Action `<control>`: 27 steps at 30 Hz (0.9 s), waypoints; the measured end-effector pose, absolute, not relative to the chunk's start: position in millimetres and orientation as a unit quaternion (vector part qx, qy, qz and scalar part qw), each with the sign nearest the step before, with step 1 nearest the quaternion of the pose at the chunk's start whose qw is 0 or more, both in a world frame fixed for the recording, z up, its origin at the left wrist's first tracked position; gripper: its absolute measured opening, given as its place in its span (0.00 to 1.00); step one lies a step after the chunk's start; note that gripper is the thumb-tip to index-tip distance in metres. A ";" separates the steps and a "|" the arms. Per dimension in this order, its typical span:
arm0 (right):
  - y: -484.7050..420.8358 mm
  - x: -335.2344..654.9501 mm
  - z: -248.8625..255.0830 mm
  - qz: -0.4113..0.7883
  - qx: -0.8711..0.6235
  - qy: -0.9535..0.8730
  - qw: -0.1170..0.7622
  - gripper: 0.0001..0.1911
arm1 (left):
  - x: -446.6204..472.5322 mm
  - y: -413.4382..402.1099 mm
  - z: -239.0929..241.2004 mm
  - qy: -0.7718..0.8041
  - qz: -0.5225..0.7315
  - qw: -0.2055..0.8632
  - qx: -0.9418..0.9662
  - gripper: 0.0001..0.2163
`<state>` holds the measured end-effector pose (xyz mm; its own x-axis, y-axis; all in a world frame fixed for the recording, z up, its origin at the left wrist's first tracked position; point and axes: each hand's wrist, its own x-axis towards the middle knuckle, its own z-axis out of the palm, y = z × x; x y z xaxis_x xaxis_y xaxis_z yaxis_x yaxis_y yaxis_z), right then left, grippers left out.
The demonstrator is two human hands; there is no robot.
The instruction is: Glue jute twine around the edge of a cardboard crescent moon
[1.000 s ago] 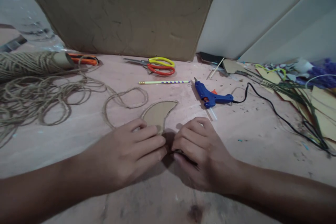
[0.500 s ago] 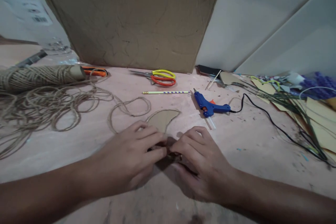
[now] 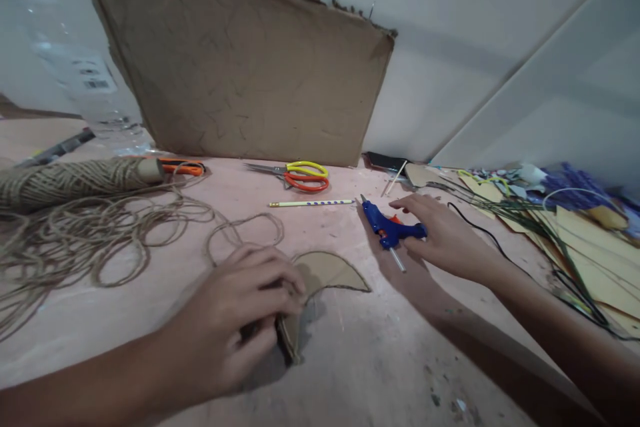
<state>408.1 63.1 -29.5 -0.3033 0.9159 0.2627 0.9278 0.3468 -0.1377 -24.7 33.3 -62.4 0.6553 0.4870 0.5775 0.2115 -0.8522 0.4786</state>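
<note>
A crescent-shaped piece of cardboard [image 3: 325,269] with twine along its edge is in my left hand [image 3: 245,313]. The fingers of that hand are closed over its left part, hiding some of it. My right hand [image 3: 443,230] is at the handle of a blue hot glue gun [image 3: 387,225], thumb and fingers apart on either side of it. The glue gun lies on the table with a clear glue stick [image 3: 398,260] poking out of its back. Loose twine [image 3: 150,227] runs from beside my left hand to a spool of twine [image 3: 85,180].
A pencil [image 3: 310,203] and red-and-yellow-handled scissors [image 3: 300,177] lie beyond my hands. Behind them a large cardboard sheet [image 3: 250,73] leans on the wall. An orange cutter [image 3: 183,167] is by the spool. Yellow paper pieces [image 3: 595,247], stems and purple flowers [image 3: 575,187] lie at right.
My right hand has left the cardboard crescent and moved right and forward to the glue gun. The crescent has turned in my left hand and more of it shows. The view has tilted up.
</note>
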 end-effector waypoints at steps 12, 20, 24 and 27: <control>62.6 405.2 -30.1 -0.024 -0.648 -0.759 0.063 0.15 | -36.0 53.6 -59.1 0.256 0.183 0.028 0.949 0.12; 39.8 385.9 -11.7 0.039 -0.609 -0.775 0.167 0.13 | -35.8 50.0 -55.1 0.228 0.160 0.176 0.944 0.13; 24.0 378.1 -5.6 0.162 -0.517 -0.817 0.200 0.12 | -37.8 55.8 -53.3 0.168 0.195 0.189 0.948 0.12; 15.3 376.0 -1.5 0.250 -0.422 -0.852 0.184 0.08 | -41.2 58.9 -54.2 0.169 0.204 0.204 0.942 0.11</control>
